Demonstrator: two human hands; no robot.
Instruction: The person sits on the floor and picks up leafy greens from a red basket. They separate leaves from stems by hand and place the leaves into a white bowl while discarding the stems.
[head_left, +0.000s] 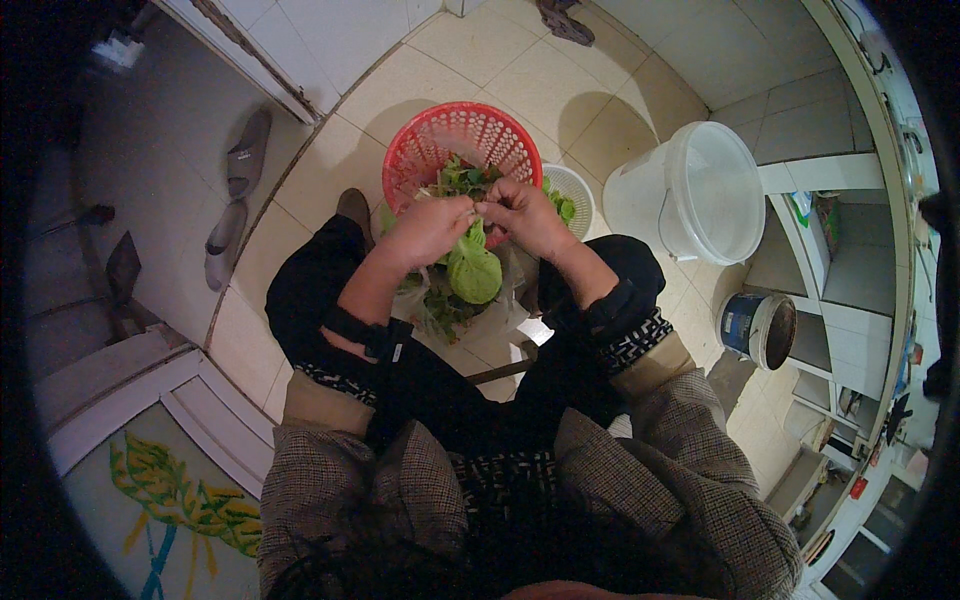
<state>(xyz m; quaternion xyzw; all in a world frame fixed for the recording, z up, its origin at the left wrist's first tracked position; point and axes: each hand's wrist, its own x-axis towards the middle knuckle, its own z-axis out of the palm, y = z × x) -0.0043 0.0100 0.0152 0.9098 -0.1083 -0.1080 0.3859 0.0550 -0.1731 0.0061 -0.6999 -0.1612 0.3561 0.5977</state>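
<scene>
My left hand (431, 229) and my right hand (523, 215) meet fingertip to fingertip, pinching the stem end of a leafy green vegetable (475, 273). Its broad round leaf hangs down below my fingers. Just beyond them stands a red perforated plastic basket (463, 112), with leafy greens (456, 177) inside. Between my knees is a clear plastic bag (514, 281) with more greens (448, 313) showing. A white plastic colander (589, 202) sits partly behind my right hand and holds green leaves (561, 206). The fingertips overlap, so the stem itself is mostly hidden.
To the right stands a tall white plastic bucket (637, 187); a smaller labelled pail (739, 330) is nearer me. White-tiled shelves (855, 330) line the right side. Grey slippers (247, 154) lie beyond the threshold at left. A dark cloth-like item (566, 22) lies at the far wall.
</scene>
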